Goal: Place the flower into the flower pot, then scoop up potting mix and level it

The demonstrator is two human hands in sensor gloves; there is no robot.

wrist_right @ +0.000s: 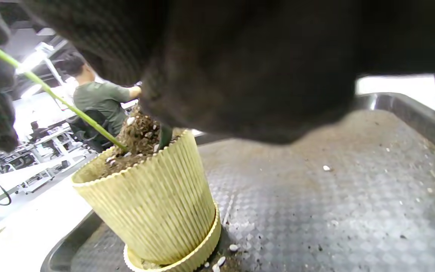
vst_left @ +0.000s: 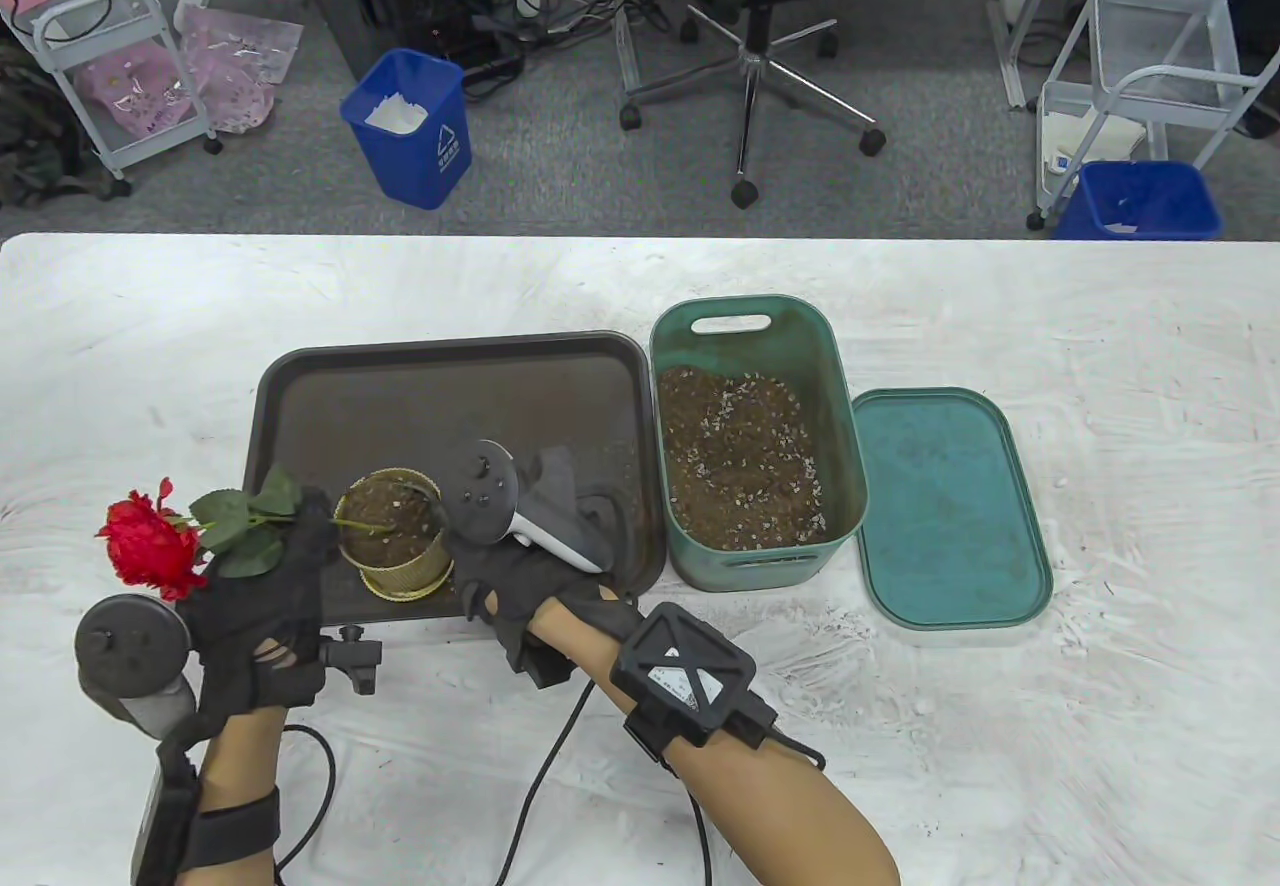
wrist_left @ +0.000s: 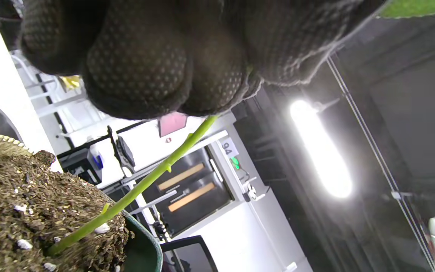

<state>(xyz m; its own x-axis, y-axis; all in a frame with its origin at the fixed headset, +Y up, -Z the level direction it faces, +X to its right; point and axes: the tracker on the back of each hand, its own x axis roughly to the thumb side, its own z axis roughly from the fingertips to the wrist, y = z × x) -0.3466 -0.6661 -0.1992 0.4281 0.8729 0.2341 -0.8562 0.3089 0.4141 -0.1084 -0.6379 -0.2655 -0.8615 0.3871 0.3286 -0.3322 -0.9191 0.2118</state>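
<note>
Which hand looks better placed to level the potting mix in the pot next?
Probably the right hand: it is at the flower pot, beside the mix, seemingly with a dark green tool in it. The left hand is busy pinching the flower by its stem, which leans tilted.

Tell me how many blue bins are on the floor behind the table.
2. One blue bin stands on the floor at the upper left, by the desk cables. The other is at the upper right beside a white cart, partly cut off by the table edge.

Grey carpet (vst_left: 900, 196), office chair (vst_left: 760, 36), blue bins (vst_left: 410, 126) (two), white carts (vst_left: 95, 36).
</note>
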